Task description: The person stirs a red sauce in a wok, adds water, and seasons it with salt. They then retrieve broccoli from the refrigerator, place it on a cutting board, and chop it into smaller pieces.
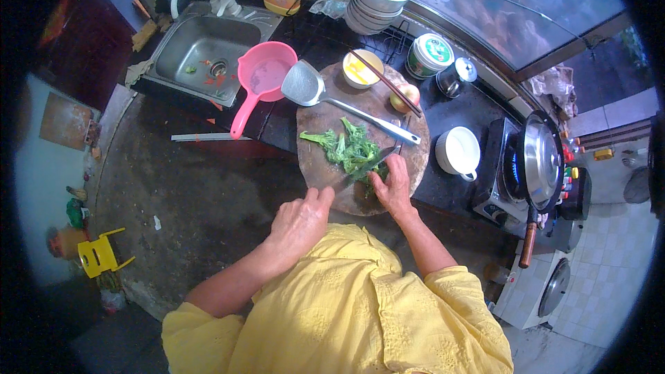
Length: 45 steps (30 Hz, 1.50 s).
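On a round wooden chopping board lie several cut green broccoli pieces. My left hand is closed at the board's near left edge, around a knife handle that its fingers hide. The knife blade slants up to the right across the broccoli, its tip close to my right hand. The thumb and fingers of that hand pinch broccoli at the right end of the pile. Behind the pile, a metal wok spatula lies across the board.
A bowl with yellow contents, chopsticks and an apple occupy the board's far side. Left are a pink ladle and a sink with scraps. Right are a white cup and a lidded pan over a lit gas burner.
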Each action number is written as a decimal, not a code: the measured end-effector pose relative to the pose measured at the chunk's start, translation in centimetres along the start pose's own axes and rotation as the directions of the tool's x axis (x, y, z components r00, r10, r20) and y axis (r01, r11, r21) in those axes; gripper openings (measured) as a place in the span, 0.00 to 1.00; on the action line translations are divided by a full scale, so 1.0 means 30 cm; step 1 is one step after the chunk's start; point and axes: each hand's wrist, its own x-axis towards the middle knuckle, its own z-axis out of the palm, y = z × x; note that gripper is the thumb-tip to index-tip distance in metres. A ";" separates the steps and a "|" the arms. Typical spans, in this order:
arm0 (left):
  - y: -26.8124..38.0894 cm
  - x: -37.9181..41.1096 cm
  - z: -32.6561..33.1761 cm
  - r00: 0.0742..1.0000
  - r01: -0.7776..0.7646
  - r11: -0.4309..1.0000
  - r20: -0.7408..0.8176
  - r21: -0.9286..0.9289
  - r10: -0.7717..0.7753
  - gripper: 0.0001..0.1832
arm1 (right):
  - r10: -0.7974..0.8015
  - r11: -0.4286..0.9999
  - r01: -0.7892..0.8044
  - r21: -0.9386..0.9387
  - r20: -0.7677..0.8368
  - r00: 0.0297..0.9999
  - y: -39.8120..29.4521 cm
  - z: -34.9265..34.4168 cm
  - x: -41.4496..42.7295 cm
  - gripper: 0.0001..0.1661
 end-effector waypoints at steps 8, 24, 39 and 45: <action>0.025 0.050 0.003 1.000 0.014 0.999 -0.010 0.034 -0.013 0.04 | -0.095 0.994 0.095 -0.054 0.009 0.995 -0.006 0.020 0.007 0.19; -0.080 0.233 0.107 0.968 0.124 0.992 -0.221 0.010 -0.118 0.06 | -0.041 0.998 0.042 -0.046 0.023 0.999 -0.008 0.000 -0.004 0.24; -0.210 -0.106 0.212 0.983 0.054 0.997 -0.173 -0.059 -0.063 0.14 | 0.542 0.651 -0.339 0.679 -0.104 0.834 0.110 -0.238 -0.004 0.22; -0.154 -0.075 0.273 0.996 0.010 0.999 -0.087 -0.038 -0.013 0.17 | 0.682 0.221 -0.359 0.906 0.119 0.721 0.130 -0.284 -0.044 0.21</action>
